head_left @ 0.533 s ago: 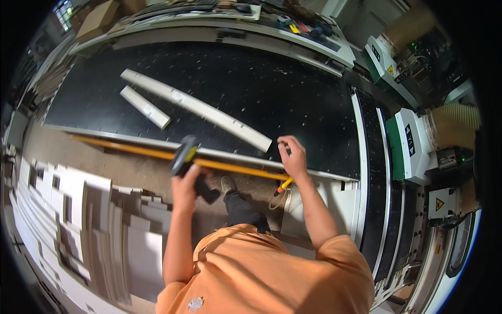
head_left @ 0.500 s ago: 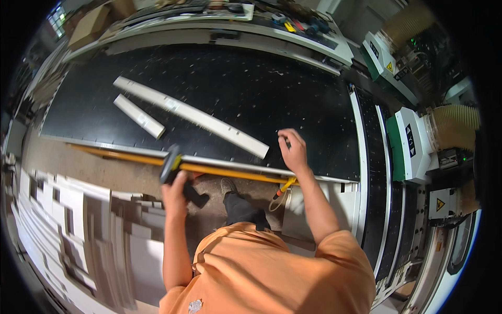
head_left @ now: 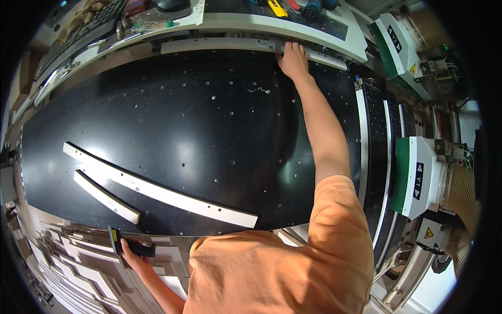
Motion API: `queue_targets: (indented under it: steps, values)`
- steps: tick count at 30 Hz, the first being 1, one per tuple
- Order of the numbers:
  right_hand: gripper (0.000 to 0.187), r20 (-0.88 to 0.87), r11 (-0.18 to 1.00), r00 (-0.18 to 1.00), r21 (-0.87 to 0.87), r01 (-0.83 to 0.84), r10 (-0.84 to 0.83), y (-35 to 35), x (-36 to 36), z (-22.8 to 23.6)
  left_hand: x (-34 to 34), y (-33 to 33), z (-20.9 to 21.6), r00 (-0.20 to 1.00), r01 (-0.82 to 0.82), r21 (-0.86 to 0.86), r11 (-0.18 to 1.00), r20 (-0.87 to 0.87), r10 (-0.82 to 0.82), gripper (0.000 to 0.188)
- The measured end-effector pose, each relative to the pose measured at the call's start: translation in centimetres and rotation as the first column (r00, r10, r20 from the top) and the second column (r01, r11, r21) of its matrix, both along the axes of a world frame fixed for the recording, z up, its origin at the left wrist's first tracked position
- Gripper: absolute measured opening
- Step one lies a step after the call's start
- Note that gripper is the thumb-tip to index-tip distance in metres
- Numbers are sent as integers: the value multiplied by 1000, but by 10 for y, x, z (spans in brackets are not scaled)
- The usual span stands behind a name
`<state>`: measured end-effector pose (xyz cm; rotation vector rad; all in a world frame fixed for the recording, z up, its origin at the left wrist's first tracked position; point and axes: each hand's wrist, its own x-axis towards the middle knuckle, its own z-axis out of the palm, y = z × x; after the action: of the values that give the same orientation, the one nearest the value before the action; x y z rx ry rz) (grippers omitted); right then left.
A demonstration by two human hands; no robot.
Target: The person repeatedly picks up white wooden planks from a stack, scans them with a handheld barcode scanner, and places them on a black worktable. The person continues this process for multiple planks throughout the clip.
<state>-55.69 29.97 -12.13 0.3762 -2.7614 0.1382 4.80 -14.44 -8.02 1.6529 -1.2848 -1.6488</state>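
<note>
My left hand grips a dark handheld scanner with a yellow patch, low beside the table's near edge. My right arm stretches across the black table. At the far edge, my right hand has its fingers bent over a long pale board strip with small holes; its fingertips are partly hidden. Two white strips lie slanted on the black top: a long one with holes and a small label, and a shorter one nearer me on the left.
Beyond the table, a raised shelf carries a keyboard, a yellow cutter and other tools. Machine heads with green and white housings stand on the right. Stacked pale panels fill the lower left.
My right hand has reached from above the near part of the table to its far edge and onto the pale strip. My body has leaned forward; the scanner stays in my left hand.
</note>
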Motion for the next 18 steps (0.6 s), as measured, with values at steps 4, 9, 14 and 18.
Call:
queue_targets:
  steps: [4,9,14,18]
  values:
    - [48,42,997,996,-3,-78,79,2,-7,-6,-47,-16,11,985,172,-33,984,-18,-173,43]
    - [40,-54,918,932,-158,-363,359,-11,91,1,-77,-19,7,983,175,-21,984,-46,-176,39]
    - [44,91,886,895,-215,-411,437,-66,256,21,-58,-33,3,962,206,-96,974,-164,-220,32]
    - [43,222,870,869,-343,-354,442,-108,340,36,-37,-53,11,957,227,-100,969,-159,-241,30]
